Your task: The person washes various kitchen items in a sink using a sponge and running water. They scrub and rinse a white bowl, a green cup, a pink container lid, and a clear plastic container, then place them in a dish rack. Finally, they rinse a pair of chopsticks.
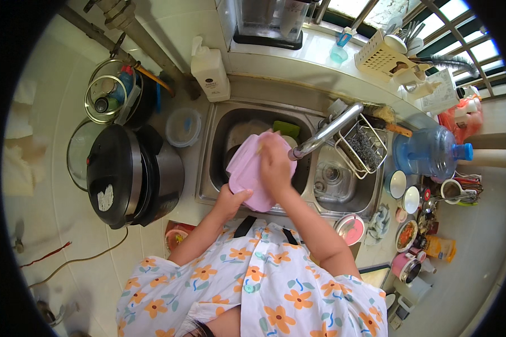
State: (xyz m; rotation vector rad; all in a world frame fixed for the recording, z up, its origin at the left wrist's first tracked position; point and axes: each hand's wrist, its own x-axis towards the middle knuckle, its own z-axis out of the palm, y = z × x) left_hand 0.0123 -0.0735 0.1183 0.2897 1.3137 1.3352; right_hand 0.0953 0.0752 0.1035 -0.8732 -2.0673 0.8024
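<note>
A pink plastic tray or lid (245, 162) is tilted over the left basin of a steel sink (204, 177). My left hand (232, 201) grips its near edge, with the thumb on top. Curled over the face of the pink piece is my right hand (274, 162), blurred. A speck of yellow shows by its fingers, too small to identify, and whatever may be under the palm is hidden. The chrome faucet (331, 132) ends right beside this hand. Behind it in the basin lie a green item (286, 128) and partly covered dishes.
A black electric pressure cooker (114, 177) and a round clear lid (183, 127) stand left. A white pump bottle (211, 73) is behind the sink. Right are a wire rack (362, 145) with a scouring pad, a blue water jug (426, 151) and several bowls (411, 200).
</note>
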